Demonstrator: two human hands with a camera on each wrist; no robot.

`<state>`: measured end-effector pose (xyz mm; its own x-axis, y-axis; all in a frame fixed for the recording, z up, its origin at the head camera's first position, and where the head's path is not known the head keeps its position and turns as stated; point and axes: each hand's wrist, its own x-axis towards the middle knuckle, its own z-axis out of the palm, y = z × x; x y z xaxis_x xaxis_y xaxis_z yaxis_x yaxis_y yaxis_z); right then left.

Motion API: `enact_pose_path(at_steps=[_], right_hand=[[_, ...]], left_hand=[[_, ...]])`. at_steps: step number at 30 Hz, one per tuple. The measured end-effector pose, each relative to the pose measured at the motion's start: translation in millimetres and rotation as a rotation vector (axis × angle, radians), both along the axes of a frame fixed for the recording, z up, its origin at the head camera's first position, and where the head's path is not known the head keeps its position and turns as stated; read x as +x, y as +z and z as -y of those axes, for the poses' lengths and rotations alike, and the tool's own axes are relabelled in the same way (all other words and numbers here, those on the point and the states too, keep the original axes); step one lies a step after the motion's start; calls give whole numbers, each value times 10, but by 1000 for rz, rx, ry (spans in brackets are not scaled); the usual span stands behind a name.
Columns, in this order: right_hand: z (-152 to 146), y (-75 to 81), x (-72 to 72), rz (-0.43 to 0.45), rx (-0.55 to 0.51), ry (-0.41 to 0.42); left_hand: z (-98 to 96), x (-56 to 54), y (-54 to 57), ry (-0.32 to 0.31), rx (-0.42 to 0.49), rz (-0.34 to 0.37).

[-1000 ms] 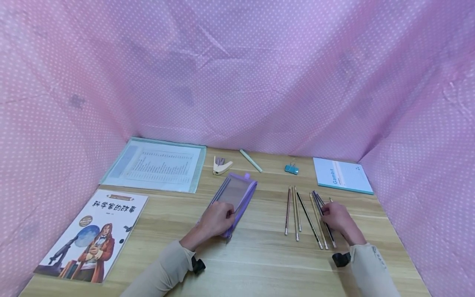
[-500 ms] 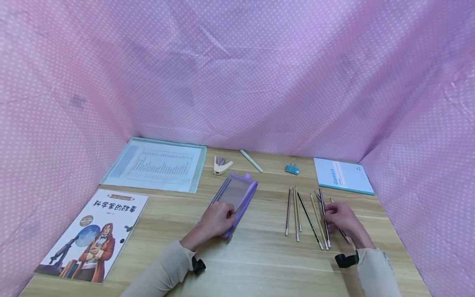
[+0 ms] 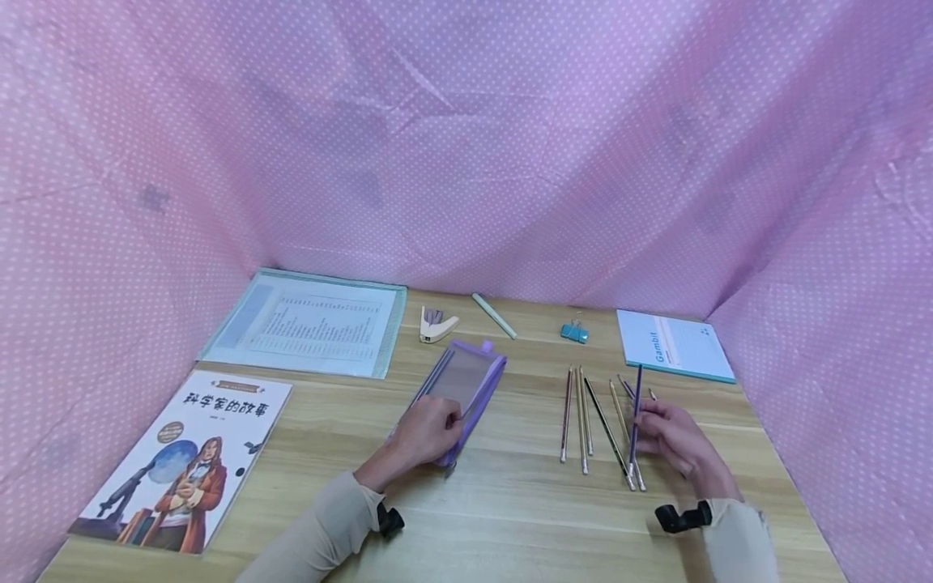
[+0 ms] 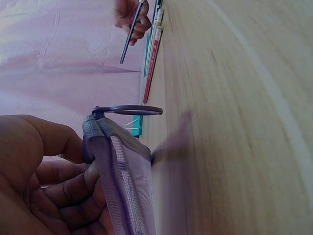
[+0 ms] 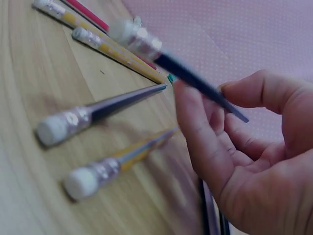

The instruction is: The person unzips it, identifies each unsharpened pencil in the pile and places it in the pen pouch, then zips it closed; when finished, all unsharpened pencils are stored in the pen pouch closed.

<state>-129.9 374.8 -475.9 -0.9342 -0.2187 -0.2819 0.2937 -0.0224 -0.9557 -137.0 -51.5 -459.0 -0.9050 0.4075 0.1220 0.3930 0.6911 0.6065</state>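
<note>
My left hand point(image 3: 423, 433) pinches the near end of a purple mesh pencil case point(image 3: 470, 368), which lies slanted on the table. Dark pencils point(image 3: 436, 374) show along its left side. In the left wrist view, a ring-shaped zipper pull point(image 4: 132, 110) sticks out from the corner held between thumb and fingers. My right hand point(image 3: 678, 441) holds a dark blue pencil point(image 3: 637, 405) between thumb and fingers, its white eraser end toward me, raised off the table in the right wrist view. Beside it lie several loose pencils, among them a red one point(image 3: 566, 417) and a black one point(image 3: 605, 425).
Along the back are a cream stapler point(image 3: 437, 328), a pale green pen point(image 3: 493, 314), a teal binder clip point(image 3: 574, 331) and a notebook point(image 3: 678, 344). On the left lie a clear document folder point(image 3: 313, 324) and a picture-cover book point(image 3: 182, 461). Pink dotted cloth point(image 3: 466, 162) surrounds the table.
My right hand has drawn the dark blue pencil out of the right-hand group, lifted it and turned it more upright. The left hand and the pencil case stay in place.
</note>
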Motion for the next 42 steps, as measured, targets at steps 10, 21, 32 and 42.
enact_pose_path(at_steps=[10,21,32,42], right_hand=[[46,-101,66,-47,-320,97],[166,-131,86,-70,-527,151],[457,-99,138,-46,-439,70],[867,-56,95,20,-336,2]], left_hand=[[15,2,-3,-8,2,20],[12,-11,-10,5,10,17],[5,3,-12,7,5,-12],[1,-3,-4,6,12,-6]])
